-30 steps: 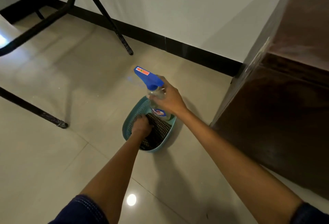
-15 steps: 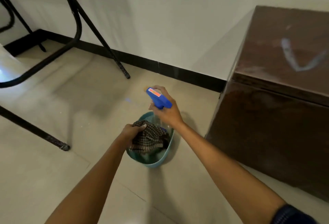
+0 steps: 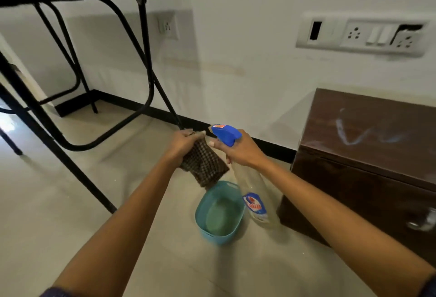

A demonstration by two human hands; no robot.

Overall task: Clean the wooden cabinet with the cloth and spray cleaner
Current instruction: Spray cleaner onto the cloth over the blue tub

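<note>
Both hands are raised and nearly touching. The left hand (image 3: 182, 142) clutches a bunched checked cloth (image 3: 203, 165) by its upper edge, so most of it hangs free. The right hand (image 3: 240, 152) is wrapped round the neck of the spray bottle (image 3: 253, 193), just under its blue trigger head (image 3: 225, 134).

The wooden cabinet (image 3: 368, 160) stands on the floor to the right, against the wall and well apart from both hands. A pale smear (image 3: 349, 131) marks its top, and by the look of it no wiping has begun.

The nozzle points left, toward the cloth and the left hand, not at the wood. A squeeze from here would probably wet the cloth, the fingers or the wall, so the bottle needs turning first. It also hangs tilted from a grip at its neck alone, and a loose or damp hold could drop it onto the tiles.

Below the cloth sits a teal basket (image 3: 203, 226), just beside the cabinet's corner, where a step toward the cabinet could kick it. The glossy tiled floor (image 3: 70, 202) would turn slick under any overspray. A socket panel (image 3: 361, 34) is on the wall above the cabinet, and mist aimed too high could drift onto it. The black table frame (image 3: 147, 60) at left is far enough away to matter little.
</note>
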